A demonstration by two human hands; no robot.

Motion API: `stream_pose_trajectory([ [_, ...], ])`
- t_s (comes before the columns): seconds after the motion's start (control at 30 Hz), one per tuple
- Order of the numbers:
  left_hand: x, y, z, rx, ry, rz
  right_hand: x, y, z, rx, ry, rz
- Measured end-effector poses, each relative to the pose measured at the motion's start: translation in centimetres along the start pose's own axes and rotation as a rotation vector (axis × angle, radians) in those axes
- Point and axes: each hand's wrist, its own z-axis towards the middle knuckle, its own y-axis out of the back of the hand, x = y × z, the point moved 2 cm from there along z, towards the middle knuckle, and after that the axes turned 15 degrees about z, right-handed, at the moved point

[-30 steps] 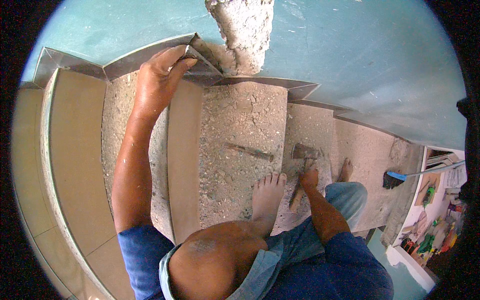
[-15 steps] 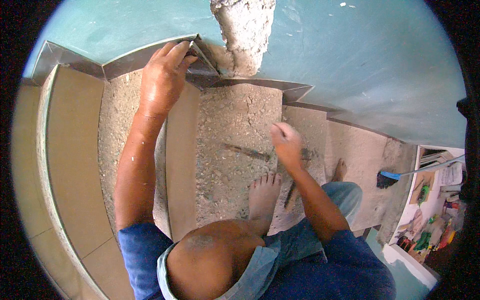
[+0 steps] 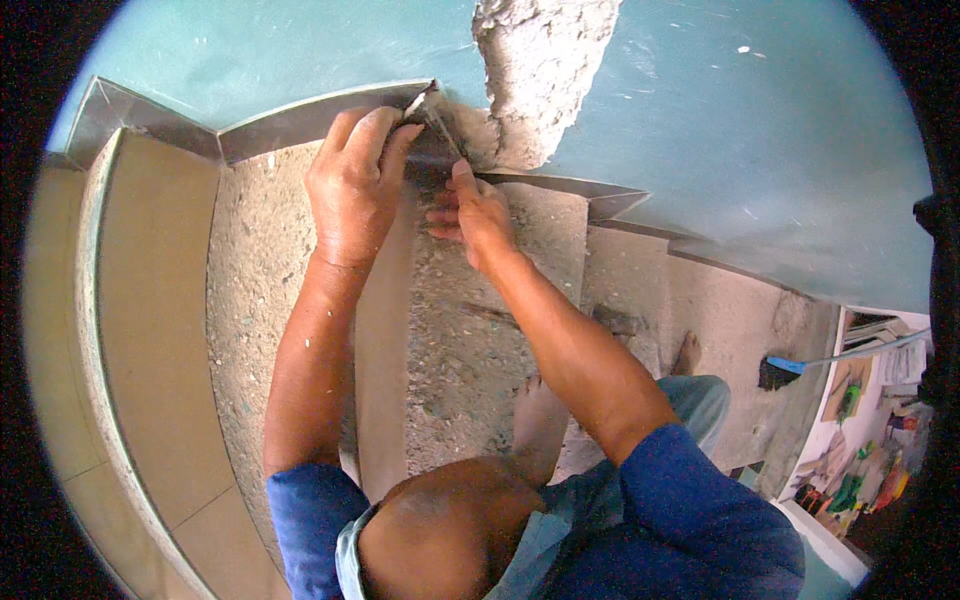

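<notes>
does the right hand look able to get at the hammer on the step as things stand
Probably yes: the right hand is up by the dark tile, but nothing seems to lie on the hammer, though the forearm hides part of it.

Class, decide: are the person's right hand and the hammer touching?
Apart: the head view shows rough step between the right hand, up near the wall, and the hammer.

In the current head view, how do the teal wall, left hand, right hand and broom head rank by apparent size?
1. Teal wall
2. Left hand
3. Right hand
4. Broom head; it looks farther away, so its true size is unsure.
</notes>
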Motion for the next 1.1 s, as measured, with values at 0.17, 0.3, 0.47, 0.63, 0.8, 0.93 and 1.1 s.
stream_pose_trajectory([
  [0.17, 0.0, -0.1, -0.1, -0.052, -0.007, -0.033, -1.0, -1.0, -0.3, 0.032, -0.04, 0.182],
  [0.3, 0.3, -0.4, 0.0, -0.055, 0.003, -0.065, -1.3, -1.5, -0.4, 0.13, -0.128, 0.486],
  [0.47, 0.6, -0.6, 0.1, -0.036, 0.019, -0.106, -1.7, -1.7, 0.0, 0.141, -0.172, 0.533],
  [0.63, 0.5, -0.6, 0.3, -0.035, -0.001, -0.105, -2.1, -1.4, 0.1, 0.133, -0.195, 0.559],
  [0.8, 0.4, -0.8, 0.7, -0.038, 0.0, -0.066, -1.9, -1.2, -0.2, 0.161, -0.197, 0.527],
  [0.93, 0.2, -1.0, 0.7, -0.037, 0.056, -0.069, -1.8, -1.5, -0.2, 0.132, -0.158, 0.483],
  [1.1, 0.1, -1.0, 0.7, -0.069, 0.006, -0.07, -2.0, -1.8, -0.2, 0.163, -0.154, 0.488],
])
